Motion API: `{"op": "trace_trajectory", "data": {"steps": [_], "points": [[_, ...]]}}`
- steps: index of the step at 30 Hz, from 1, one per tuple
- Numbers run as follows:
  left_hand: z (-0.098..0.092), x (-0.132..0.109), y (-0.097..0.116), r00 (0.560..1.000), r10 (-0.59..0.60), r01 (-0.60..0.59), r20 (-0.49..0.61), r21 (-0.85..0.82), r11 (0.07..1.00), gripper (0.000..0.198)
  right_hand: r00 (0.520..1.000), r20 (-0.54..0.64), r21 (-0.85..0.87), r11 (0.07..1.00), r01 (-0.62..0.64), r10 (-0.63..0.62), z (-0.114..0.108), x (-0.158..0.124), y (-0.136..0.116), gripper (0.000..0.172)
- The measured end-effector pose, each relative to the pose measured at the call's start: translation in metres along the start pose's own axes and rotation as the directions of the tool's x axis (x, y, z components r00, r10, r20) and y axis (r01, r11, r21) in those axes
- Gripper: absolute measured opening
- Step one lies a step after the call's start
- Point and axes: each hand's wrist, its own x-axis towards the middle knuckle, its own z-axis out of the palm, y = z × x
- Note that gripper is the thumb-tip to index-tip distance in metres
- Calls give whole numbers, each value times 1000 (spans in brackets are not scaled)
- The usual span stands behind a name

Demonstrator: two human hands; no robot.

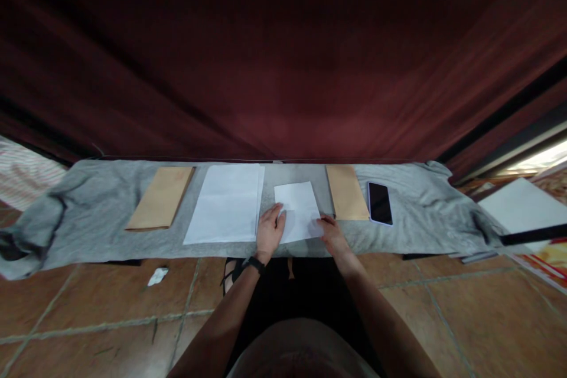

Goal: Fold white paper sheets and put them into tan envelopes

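Note:
A white sheet of paper (297, 204), smaller than the sheets beside it, lies in front of me on the grey cloth. Whether it is folded I cannot tell. My left hand (269, 231) rests on its lower left edge, fingers stretched out and thumb apart. At its lower right edge, my right hand (333, 235) has its fingers closed on the paper. Left of my hands is a stack of larger white sheets (224, 204). A brown paper envelope (348, 192) lies just beyond my right hand.
The grey cloth (106, 201) covers a long narrow surface against a dark red curtain (283, 88). More brown envelopes (162, 196) lie at the left. A phone (380, 203) is at the right. A crumpled white scrap (157, 276) lies on the tiled floor (133, 301).

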Motion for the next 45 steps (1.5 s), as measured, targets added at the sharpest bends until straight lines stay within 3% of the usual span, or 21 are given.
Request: {"op": "trace_trajectory", "data": {"steps": [4,8,10,13,16,19,23,26,39,45], "points": [[2,0,-5,999,44,-44,-1,-4,999,33,998,-59,-85,996,8,-13,4,-9,-3,24],[4,-3,-6,993,117,-118,17,108,987,35,995,-65,-244,968,59,-77,1,-18,-12,37],[5,-5,-5,988,150,-153,31,184,971,35,985,-49,-436,891,127,-165,0,-23,-16,41],[5,-6,-1,984,172,-180,55,262,948,36,953,3,-697,683,219,-302,3,-30,-18,41],[9,-3,7,982,173,-189,80,305,934,37,930,45,-810,532,247,-364,7,-35,-17,39],[19,6,20,968,196,-237,159,312,920,40,923,51,-849,471,240,-380,10,-37,-14,37],[37,22,36,926,205,-305,317,307,902,47,917,75,-855,448,261,-392,9,-37,-11,35],[48,33,41,908,192,-322,372,324,890,51,912,105,-853,436,288,-396,8,-37,-9,32],[57,76,27,902,194,-348,385,384,855,54,907,119,-836,452,311,-404,7,-37,-9,26],[51,65,25,906,181,-341,382,408,847,55,918,129,-822,477,310,-375,6,-37,-12,27]]}}
